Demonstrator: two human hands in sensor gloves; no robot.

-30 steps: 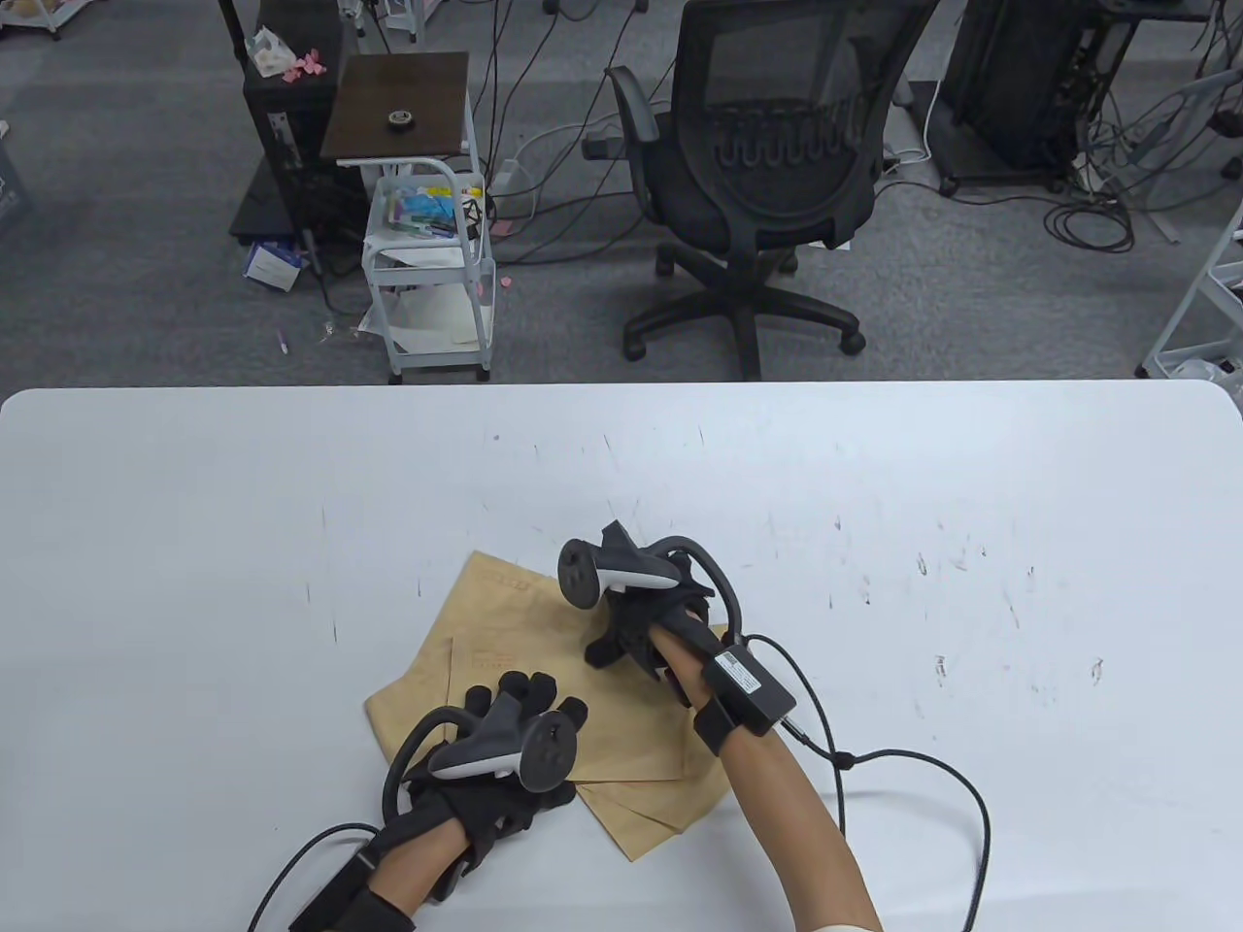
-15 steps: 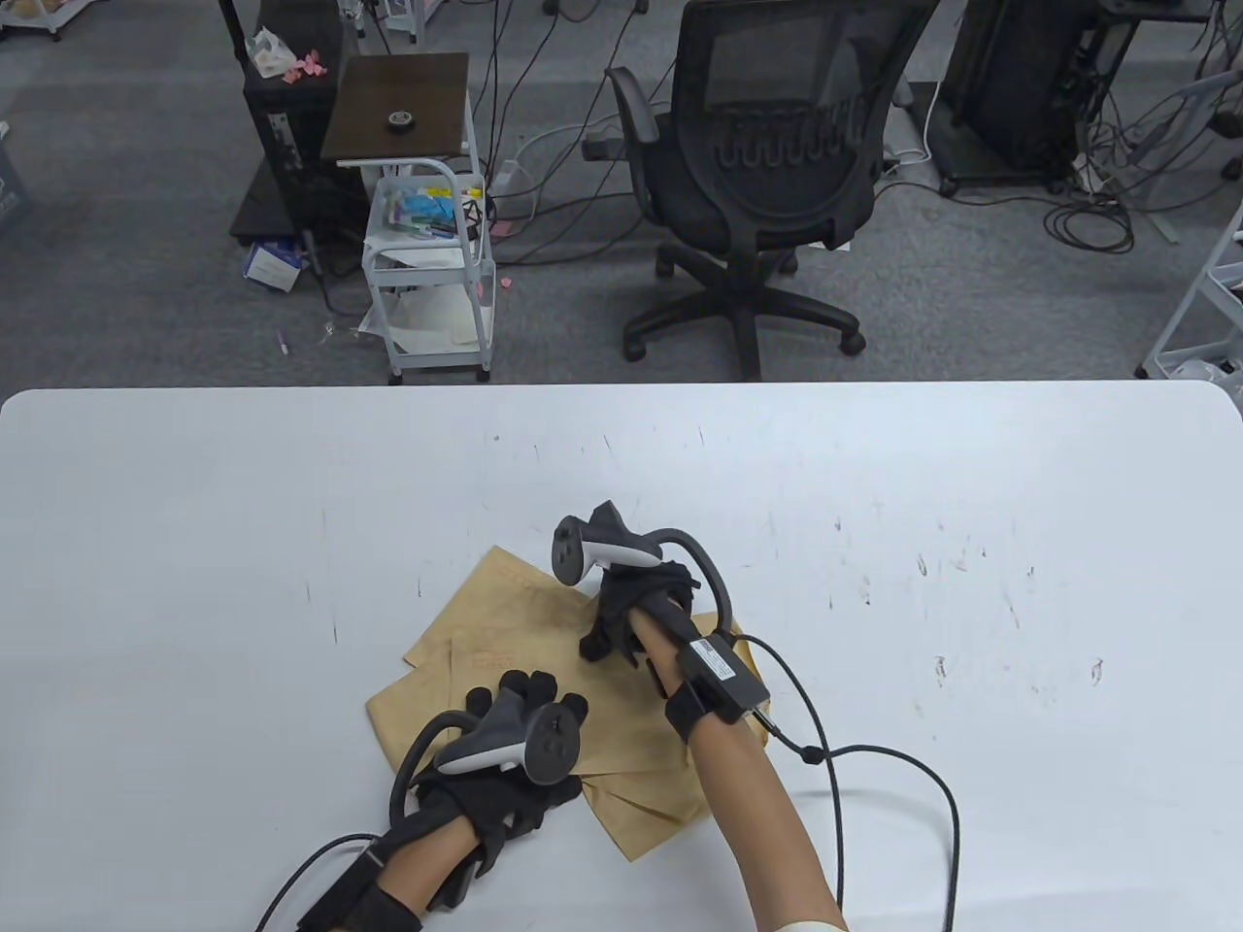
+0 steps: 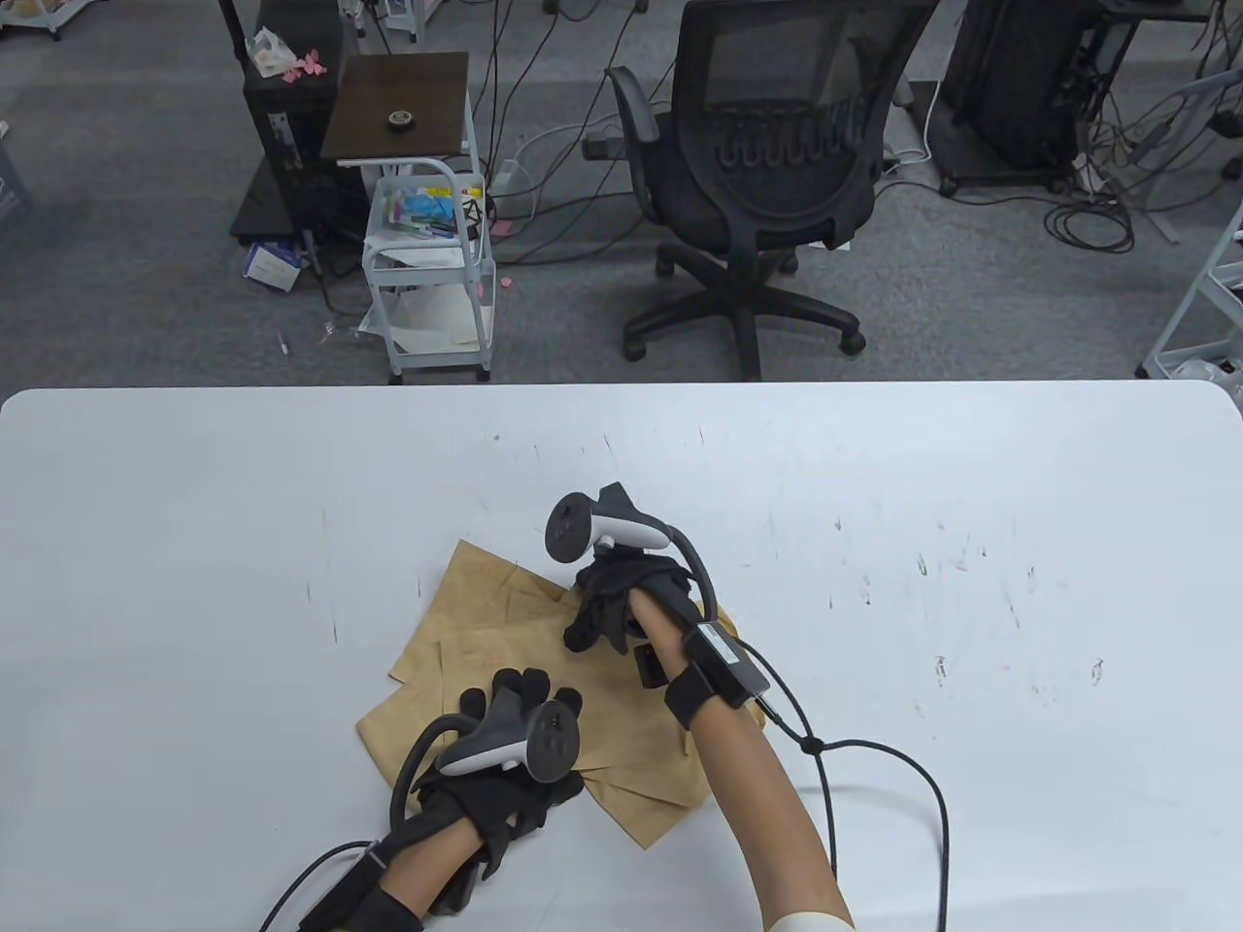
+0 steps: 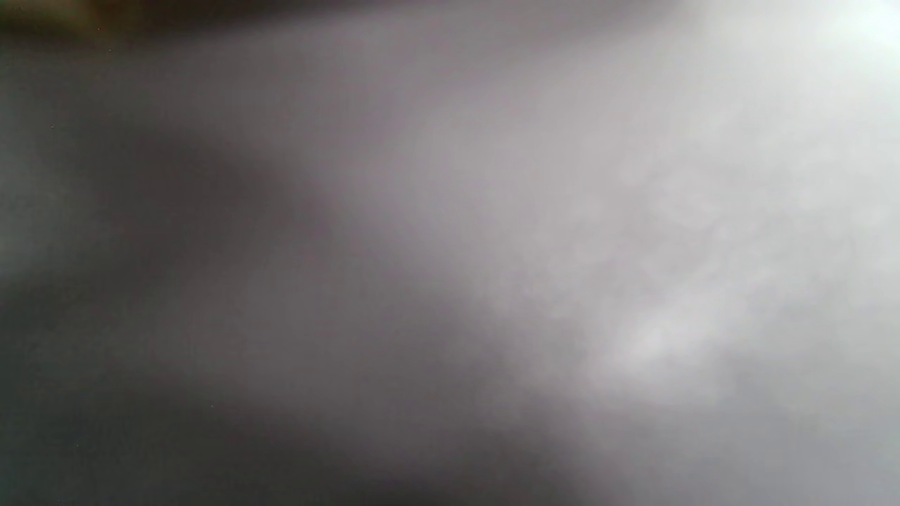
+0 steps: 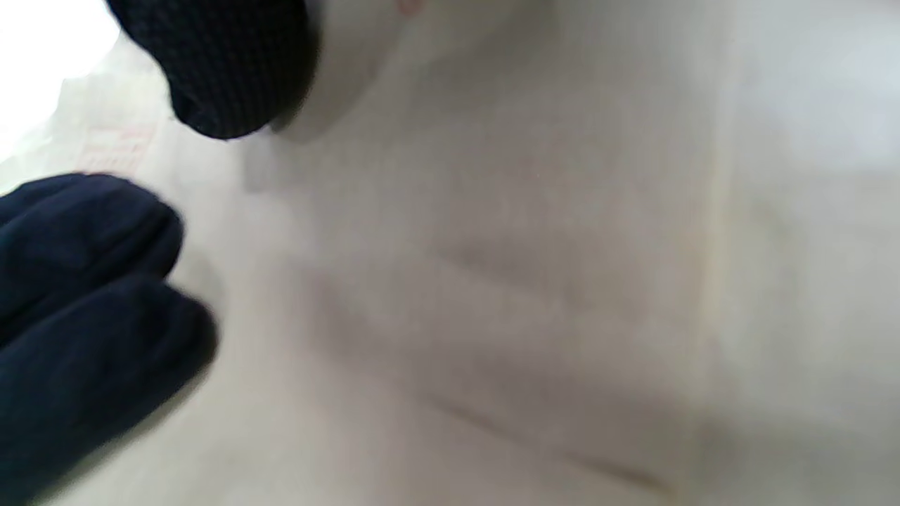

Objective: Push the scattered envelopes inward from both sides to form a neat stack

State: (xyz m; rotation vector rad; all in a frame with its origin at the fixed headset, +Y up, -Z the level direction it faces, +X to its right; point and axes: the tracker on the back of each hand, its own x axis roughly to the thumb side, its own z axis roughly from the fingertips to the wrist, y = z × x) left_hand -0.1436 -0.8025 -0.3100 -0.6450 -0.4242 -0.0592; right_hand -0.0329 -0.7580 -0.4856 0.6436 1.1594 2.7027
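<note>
The envelopes (image 3: 505, 631) lay fanned over each other on the table (image 3: 194, 505), under both hands. The left hand (image 3: 505, 757) rested on their near left part, and the right hand (image 3: 621, 602) on their far right part. One corner (image 3: 461, 553) stuck out beyond the right hand, to its left. Another corner (image 3: 646, 835) stuck out between the two forearms. Behind the table, past the right hand, stood an office chair (image 3: 767, 175), and past the left hand a small cart (image 3: 427, 252).
</note>
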